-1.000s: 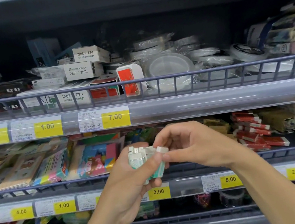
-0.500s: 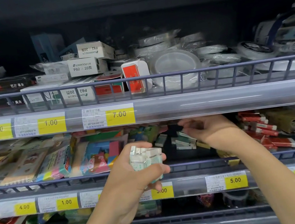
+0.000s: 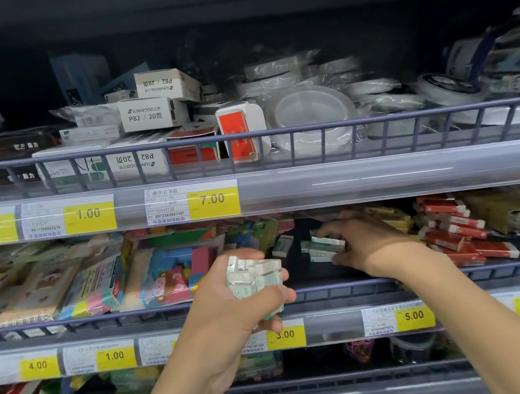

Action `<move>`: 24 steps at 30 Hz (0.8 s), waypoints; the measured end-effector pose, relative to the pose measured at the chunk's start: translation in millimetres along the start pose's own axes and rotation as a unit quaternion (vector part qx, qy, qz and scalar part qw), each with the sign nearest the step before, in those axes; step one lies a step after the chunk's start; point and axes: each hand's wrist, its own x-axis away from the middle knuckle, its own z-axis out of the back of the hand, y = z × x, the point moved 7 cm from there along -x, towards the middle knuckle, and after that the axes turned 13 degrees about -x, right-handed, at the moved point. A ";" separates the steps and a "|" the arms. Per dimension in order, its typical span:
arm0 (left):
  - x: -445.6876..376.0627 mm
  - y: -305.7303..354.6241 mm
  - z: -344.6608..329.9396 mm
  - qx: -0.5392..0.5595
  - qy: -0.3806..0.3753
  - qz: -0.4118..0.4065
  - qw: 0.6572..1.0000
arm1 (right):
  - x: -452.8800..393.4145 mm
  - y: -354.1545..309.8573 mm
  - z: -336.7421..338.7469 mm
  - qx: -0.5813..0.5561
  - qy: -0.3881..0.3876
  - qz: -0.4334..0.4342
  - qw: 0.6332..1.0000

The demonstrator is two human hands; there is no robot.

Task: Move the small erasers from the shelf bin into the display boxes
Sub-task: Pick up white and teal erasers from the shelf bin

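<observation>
My left hand (image 3: 236, 307) grips a bunch of small white-and-green erasers (image 3: 254, 275) in front of the middle shelf's rail. My right hand (image 3: 368, 244) reaches into the dark shelf bin (image 3: 299, 276) behind that rail. Its thumb and fingers close around a small stack of the same erasers (image 3: 324, 247) lying there. One more eraser (image 3: 282, 245) lies loose to the left of the stack. No display box can be made out among the goods.
A wire rail (image 3: 437, 275) runs along the middle shelf's front. Colourful packets (image 3: 168, 274) fill the shelf to the left of the bin. Red-sleeved erasers (image 3: 456, 229) are piled to its right. The upper shelf holds white boxes (image 3: 151, 113) and tape rolls (image 3: 310, 112).
My right hand left the bundle in my left hand, went right and back into the bin and closed on the stacked erasers. My left hand kept its bundle and stayed nearly still.
</observation>
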 end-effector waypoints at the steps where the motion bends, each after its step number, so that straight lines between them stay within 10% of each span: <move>1: 0.1 0.0 0.2 0.000 -0.002 -0.001 1.000 | -0.2 -0.2 0.4 -0.008 0.002 0.002 1.000; 11: 2.4 0.0 8.4 -0.010 -0.006 -0.008 1.000 | 19.0 0.9 13.4 -0.122 0.096 0.003 0.988; 24: 51.4 -51.3 45.2 0.023 0.004 0.008 1.000 | 141.0 -62.0 -50.9 -0.691 0.018 0.103 0.715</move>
